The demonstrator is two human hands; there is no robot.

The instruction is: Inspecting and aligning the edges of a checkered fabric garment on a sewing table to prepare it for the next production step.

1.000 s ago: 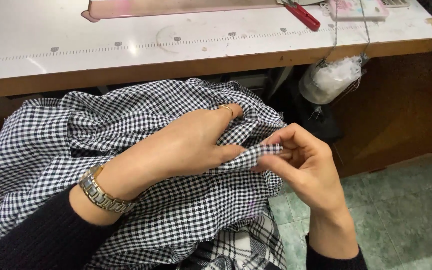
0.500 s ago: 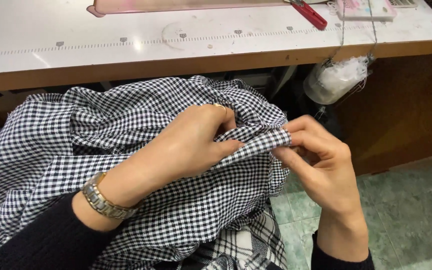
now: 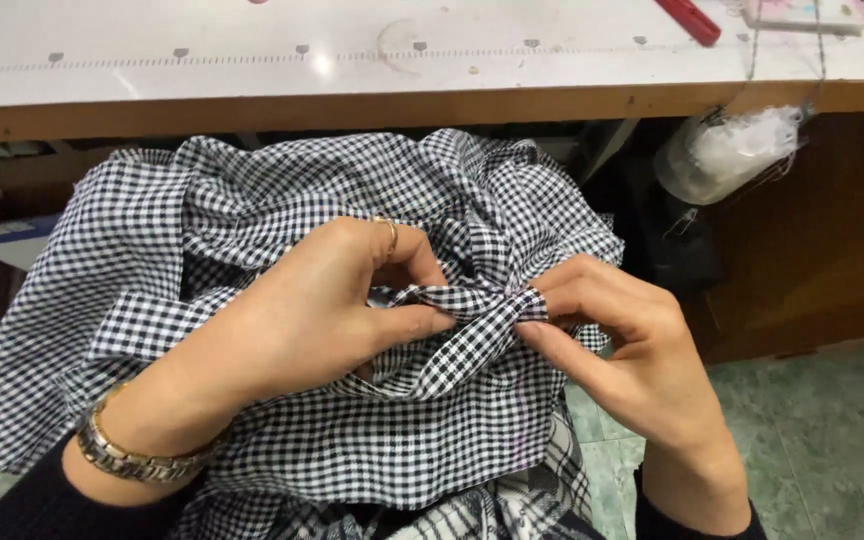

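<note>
Gingham cloth [image 3: 282, 200], black and white, is heaped on the lap below the bench [image 3: 252, 105] edge. On it the left hand [image 3: 302, 320], with a metal watch [image 3: 127, 460] at the wrist, is closed around a narrow folded strip [image 3: 472, 320] of the same fabric, thumb pressed along it. Further right, the strip's end is pinched by the right hand [image 3: 632, 370], so both hands are clamped on it, nearly touching. The step in hand seems to be working or turning this strip; firm, even tension is called for next
</note>
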